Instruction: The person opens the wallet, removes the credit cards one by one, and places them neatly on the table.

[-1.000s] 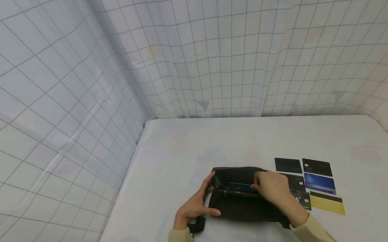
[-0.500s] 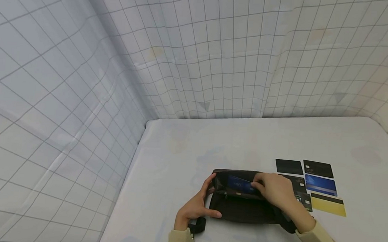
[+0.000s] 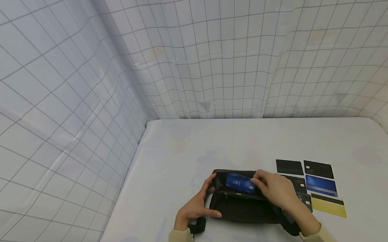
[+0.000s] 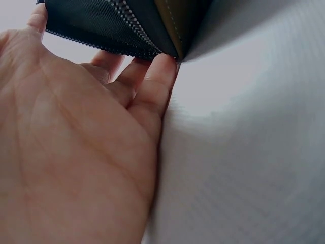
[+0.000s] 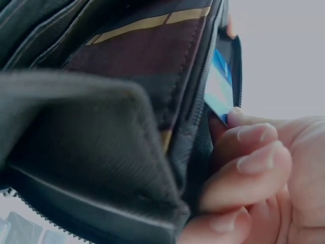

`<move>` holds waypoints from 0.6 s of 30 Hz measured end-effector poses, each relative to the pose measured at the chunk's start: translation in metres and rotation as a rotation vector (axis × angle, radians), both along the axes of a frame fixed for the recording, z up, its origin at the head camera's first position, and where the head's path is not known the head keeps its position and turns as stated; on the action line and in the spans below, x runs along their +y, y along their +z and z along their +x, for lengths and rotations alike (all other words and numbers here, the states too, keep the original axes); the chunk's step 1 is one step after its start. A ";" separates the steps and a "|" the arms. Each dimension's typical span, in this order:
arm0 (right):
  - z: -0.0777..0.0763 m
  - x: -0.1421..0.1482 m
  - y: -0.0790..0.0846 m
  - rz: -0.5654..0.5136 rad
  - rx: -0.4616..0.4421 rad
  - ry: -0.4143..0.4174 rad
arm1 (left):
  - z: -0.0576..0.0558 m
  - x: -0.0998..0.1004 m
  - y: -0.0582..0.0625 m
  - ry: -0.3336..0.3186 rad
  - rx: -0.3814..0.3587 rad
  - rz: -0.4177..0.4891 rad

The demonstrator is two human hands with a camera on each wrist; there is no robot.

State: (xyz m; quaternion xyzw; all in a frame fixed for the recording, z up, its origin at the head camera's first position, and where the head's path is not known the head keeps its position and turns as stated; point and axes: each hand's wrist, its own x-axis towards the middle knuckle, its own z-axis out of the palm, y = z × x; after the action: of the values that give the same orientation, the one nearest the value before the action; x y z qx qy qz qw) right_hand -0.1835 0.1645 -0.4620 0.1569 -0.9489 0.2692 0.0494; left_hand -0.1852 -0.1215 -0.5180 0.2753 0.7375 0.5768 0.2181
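A black zip wallet [image 3: 241, 212] lies spread open on the white table. My left hand [image 3: 195, 206] grips its left end, fingers at the far edge and thumb at the near edge. In the left wrist view, fingertips [image 4: 161, 71] rest against the zipped edge. My right hand [image 3: 276, 191] pinches the right end of a blue VIP card [image 3: 238, 183] between thumb and index finger. The card is partly out of the wallet's far pocket, its face showing. In the right wrist view the blue card [image 5: 218, 89] is beside a zip, and inner card slots [image 5: 137, 46] are visible.
Right of the wallet, several cards lie in two columns: a plain black card [image 3: 289, 167], black VIP cards, a blue card [image 3: 321, 185] and a yellow card [image 3: 329, 205]. My right hand and wrist overlap the nearer ones. White gridded curtains [image 3: 217, 63] enclose the table.
My right hand has drawn the blue card up from the wallet's pocket, so more of its face shows. The left hand stays on the wallet's left end.
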 end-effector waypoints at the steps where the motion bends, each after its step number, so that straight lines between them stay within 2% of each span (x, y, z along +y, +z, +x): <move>1: 0.000 0.000 0.000 -0.008 -0.007 0.001 | 0.000 0.000 0.000 0.001 -0.001 -0.001; 12: 0.002 0.008 0.006 -0.157 -0.119 0.064 | 0.000 0.000 -0.001 0.004 -0.006 -0.016; 18: 0.004 0.013 0.007 -0.230 -0.148 0.118 | 0.001 0.000 0.001 0.011 0.002 -0.032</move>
State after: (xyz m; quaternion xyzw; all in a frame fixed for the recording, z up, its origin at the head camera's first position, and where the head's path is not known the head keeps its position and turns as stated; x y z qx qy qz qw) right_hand -0.1798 0.1778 -0.4552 0.1853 -0.9021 0.3893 -0.0187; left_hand -0.1843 -0.1217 -0.5168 0.2684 0.7483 0.5659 0.2186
